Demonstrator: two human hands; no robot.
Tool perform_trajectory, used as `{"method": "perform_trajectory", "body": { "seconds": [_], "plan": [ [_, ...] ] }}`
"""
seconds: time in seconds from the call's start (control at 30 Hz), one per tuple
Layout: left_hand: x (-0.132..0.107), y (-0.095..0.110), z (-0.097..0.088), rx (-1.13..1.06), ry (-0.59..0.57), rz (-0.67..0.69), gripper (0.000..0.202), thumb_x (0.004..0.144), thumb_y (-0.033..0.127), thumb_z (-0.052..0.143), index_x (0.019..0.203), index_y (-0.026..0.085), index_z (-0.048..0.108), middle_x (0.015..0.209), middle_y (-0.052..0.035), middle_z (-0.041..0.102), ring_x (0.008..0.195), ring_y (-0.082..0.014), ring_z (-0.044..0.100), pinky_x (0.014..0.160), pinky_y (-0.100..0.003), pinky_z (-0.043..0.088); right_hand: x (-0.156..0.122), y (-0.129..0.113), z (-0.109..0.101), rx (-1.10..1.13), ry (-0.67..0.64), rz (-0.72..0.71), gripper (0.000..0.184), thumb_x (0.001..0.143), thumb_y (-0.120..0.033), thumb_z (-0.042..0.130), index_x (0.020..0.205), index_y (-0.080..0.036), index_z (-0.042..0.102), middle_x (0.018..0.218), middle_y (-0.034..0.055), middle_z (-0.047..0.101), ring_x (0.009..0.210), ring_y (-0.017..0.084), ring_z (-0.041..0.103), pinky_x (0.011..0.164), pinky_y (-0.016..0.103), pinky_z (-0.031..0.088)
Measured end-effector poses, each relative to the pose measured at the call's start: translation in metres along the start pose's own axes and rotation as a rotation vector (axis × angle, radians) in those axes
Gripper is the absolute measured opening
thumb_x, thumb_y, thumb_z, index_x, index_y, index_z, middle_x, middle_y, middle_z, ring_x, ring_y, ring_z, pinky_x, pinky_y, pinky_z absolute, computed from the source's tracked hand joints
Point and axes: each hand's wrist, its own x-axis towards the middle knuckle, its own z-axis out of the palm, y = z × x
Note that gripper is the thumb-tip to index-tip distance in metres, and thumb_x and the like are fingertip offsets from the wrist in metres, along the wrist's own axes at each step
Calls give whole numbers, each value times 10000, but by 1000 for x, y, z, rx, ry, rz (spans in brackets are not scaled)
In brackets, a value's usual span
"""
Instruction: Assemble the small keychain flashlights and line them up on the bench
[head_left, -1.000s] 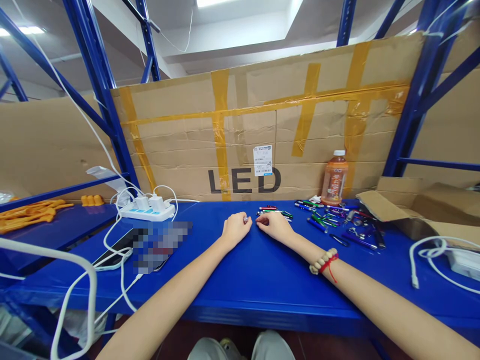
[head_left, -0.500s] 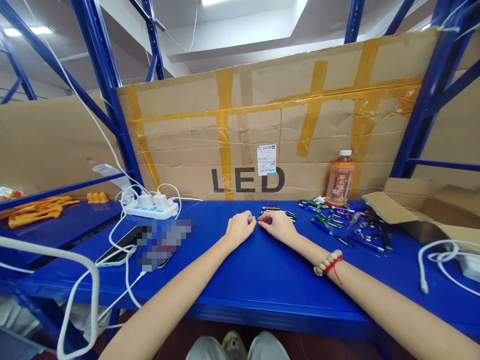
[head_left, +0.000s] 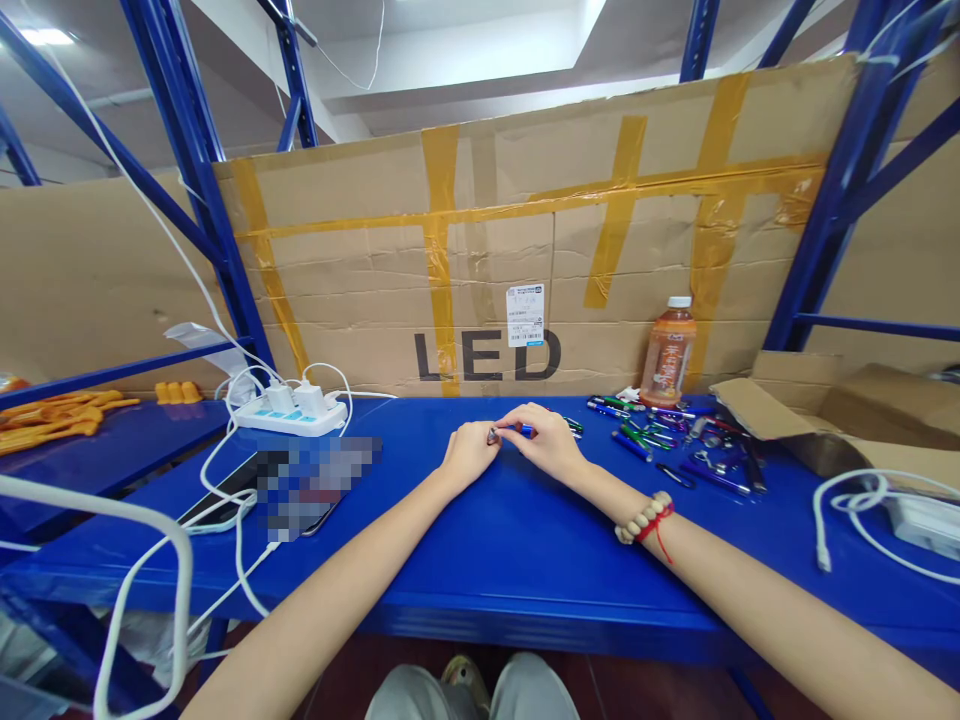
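My left hand (head_left: 468,456) is closed above the blue table, with a small shiny silver piece (head_left: 493,436) poking out between thumb and forefinger. Right beside it, my right hand (head_left: 552,441) has thumb and forefinger pinched together at that silver piece. A bright blue bit (head_left: 526,430) shows in the gap of the right hand's fingers; whether it is gripped there or lies behind is unclear. Partly hidden behind the right hand are a few pens (head_left: 574,426). Farther right lies a loose heap of coloured pens and metal pen parts (head_left: 697,440).
An orange drink bottle (head_left: 668,352) stands behind the heap, and an open cardboard box (head_left: 847,410) is at right. To the left are a white power strip (head_left: 289,412), phones (head_left: 247,480) and looping white cables (head_left: 242,560). Taped cardboard (head_left: 360,290) walls the back.
My right hand has moved left and slightly up until its fingertips meet the left hand at the silver piece. The left hand remains closed; the camera view has shifted slightly.
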Motion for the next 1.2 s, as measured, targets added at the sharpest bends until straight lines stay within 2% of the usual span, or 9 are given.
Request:
{"method": "perform_trajectory", "body": {
  "seconds": [0.27,0.53,0.83,1.03,1.13,1.2],
  "plan": [
    [1,-4,2,-93,-26,30,242,760,171,427,823,200,659,733,-12,644,673,-145,563,565,-207,354,0,1,4,95,-66,32,148,795,-273,532,736,-185,635,765,25,641,711,127,575,644,234,430],
    [4,-9,7,-194,-53,109,218,719,130,415,679,139,629,655,-6,609,622,-129,528,562,-198,358,0,1,7,216,-79,11,94,764,-190,533,680,-164,566,770,29,603,670,115,548,638,246,447],
    [6,-11,9,-253,-29,126,215,644,67,386,622,113,595,580,-1,557,565,-114,461,546,-201,339,-4,-1,6,115,-129,21,95,769,-219,499,740,-173,577,819,29,588,582,85,527,564,217,429],
    [8,-14,13,-280,-29,142,178,643,53,397,580,120,549,564,14,528,566,-104,446,545,-197,318,-3,-5,5,86,-165,20,114,772,-247,497,768,-174,586,823,26,585,559,77,518,571,213,427],
    [10,-15,14,-291,-21,156,161,689,91,451,536,128,484,511,41,453,532,-85,393,523,-191,290,1,-7,3,147,-103,92,175,779,-285,489,679,-166,567,767,31,596,584,97,535,555,211,429],
    [10,-15,13,-299,5,153,255,738,168,487,498,139,408,477,54,390,507,-76,343,508,-195,266,4,-6,-1,191,3,207,247,791,-333,476,633,-160,553,693,27,595,536,99,528,517,209,418]
  ]
}}
